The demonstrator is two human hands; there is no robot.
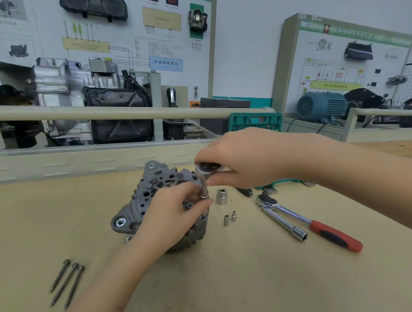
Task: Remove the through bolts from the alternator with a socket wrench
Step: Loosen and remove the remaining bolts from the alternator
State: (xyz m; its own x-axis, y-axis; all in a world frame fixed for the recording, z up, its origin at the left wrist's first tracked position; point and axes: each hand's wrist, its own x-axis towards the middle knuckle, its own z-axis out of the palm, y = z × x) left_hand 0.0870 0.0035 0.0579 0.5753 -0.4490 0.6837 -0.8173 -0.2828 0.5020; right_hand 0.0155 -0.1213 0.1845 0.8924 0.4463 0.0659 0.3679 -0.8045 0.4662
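A grey alternator (149,193) stands on the wooden bench (253,279), centre of view. My right hand (243,155) grips the head of a socket wrench (204,170) from above, its chrome socket (204,192) pointing down onto the alternator's right rim. My left hand (172,214) rests on the alternator's top and pinches the socket near its lower end. The bolt under the socket is hidden. Three long through bolts (67,282) lie side by side at the front left of the bench.
Right of the alternator stand a large socket (221,196) and two small sockets (229,218). A red-handled ratchet (316,226) and a chrome extension bar (285,223) lie further right. A green tool case (255,122) sits behind, against the bench's back rail (106,113).
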